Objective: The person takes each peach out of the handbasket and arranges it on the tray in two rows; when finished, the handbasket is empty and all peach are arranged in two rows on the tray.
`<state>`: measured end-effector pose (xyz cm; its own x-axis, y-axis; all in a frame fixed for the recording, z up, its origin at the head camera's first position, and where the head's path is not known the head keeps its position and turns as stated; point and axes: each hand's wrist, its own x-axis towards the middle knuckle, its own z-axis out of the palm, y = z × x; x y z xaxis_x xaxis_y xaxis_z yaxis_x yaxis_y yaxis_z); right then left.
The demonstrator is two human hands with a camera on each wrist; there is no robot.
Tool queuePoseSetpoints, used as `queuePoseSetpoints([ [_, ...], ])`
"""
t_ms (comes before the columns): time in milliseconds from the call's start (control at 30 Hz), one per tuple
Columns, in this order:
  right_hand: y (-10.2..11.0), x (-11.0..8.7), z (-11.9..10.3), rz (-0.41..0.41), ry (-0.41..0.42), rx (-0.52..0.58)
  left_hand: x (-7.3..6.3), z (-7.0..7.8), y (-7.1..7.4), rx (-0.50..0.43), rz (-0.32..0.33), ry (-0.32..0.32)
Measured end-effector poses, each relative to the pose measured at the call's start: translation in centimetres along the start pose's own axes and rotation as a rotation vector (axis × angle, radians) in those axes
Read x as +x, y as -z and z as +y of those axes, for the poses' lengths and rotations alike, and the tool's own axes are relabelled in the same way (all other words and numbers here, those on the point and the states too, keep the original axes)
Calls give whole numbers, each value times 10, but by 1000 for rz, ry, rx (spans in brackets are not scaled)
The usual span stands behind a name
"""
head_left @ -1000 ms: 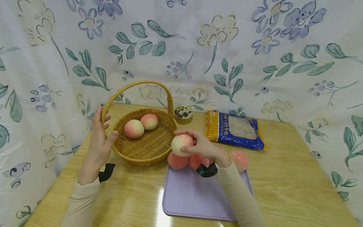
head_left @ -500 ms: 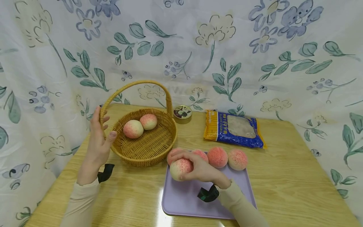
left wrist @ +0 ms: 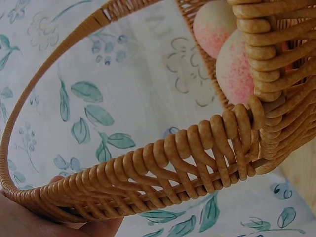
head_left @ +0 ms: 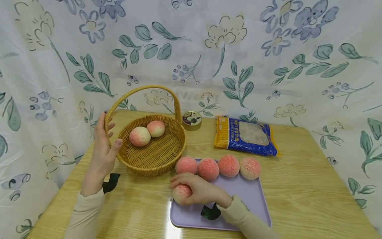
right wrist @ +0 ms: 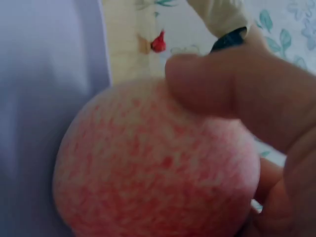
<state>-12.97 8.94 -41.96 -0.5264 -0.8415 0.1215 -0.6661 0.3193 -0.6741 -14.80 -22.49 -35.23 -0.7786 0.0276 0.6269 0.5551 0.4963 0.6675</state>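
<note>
My right hand [head_left: 198, 189] grips a speckled pink-and-cream peach [head_left: 181, 194] at the left side of the lilac tray [head_left: 221, 222]. In the right wrist view my thumb presses on the top of this peach [right wrist: 158, 163]. My left hand [head_left: 102, 149] holds the wicker basket's handle [head_left: 143, 87], fingers reaching behind it and thumb standing apart. The left wrist view shows the handle [left wrist: 163, 163] crossing over my hand [left wrist: 101, 227]. Two peaches, a nearer one [head_left: 140, 136] and a farther one [head_left: 156, 128], lie in the basket [head_left: 155, 171].
Several peaches line the tray's back edge, among them a red one [head_left: 208, 169] and a paler one [head_left: 250, 168]. Behind stand a round tin [head_left: 192, 120] and a blue-and-yellow orecchiette bag [head_left: 246, 136]. A floral curtain [head_left: 191, 49] hangs beyond the wooden table [head_left: 310, 186].
My right hand has brought its peach from beside the basket's rim toward me and down to the tray's left side, uncovering the back row of peaches. My left hand stays at the handle.
</note>
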Motion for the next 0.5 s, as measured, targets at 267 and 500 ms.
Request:
queuePoseSetpoints([
  [267,4,-2,-7,-21,-74,38,0,0,1,5,-10,-2],
  [500,28,-9,-10,-55,-143,205,0,-1,1,9,0,-21],
])
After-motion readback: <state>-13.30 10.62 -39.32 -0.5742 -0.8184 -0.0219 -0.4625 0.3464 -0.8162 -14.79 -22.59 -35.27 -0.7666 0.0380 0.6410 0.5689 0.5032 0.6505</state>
